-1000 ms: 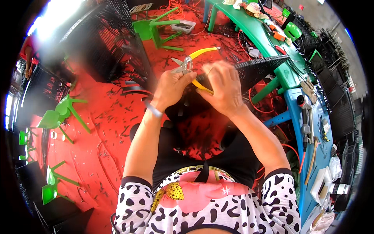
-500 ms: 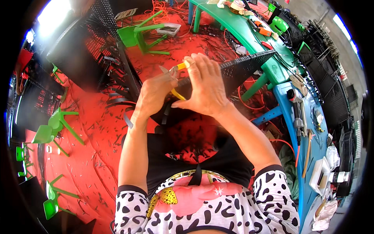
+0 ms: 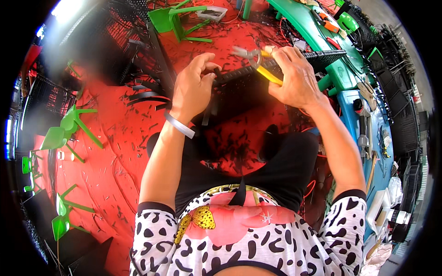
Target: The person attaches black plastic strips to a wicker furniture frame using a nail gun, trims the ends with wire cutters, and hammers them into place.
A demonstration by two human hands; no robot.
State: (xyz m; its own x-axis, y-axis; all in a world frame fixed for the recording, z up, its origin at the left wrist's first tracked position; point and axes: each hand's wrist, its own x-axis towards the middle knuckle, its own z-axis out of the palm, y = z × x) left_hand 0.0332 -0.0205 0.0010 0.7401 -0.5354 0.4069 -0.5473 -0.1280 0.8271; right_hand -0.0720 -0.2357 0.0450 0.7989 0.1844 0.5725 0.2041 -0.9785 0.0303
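Observation:
My right hand (image 3: 297, 79) is closed around yellow-handled cutting pliers (image 3: 268, 73), whose jaws are parted and point left, above a black woven rattan panel (image 3: 239, 74). At the panel's left end, my left hand (image 3: 193, 87) has its fingers curled in a pinch on a short black strip (image 3: 218, 73) that stands up at the edge. Several loose dark strips (image 3: 149, 95) stick out to the left of this hand. The panel slants across in front of my knees, its right end reaching toward the green table.
Strip offcuts litter the red floor covering (image 3: 106, 170). A green table (image 3: 304, 27) and a blue table (image 3: 380, 152) with tools run along the right. Green chairs stand at left, such as this green chair (image 3: 69, 126). A white tray (image 3: 212, 14) lies far ahead.
My hands have drawn apart. The pliers have gone right with my right hand, away from my left hand, which has turned to pinch at the panel's left end. The whole view has shifted somewhat.

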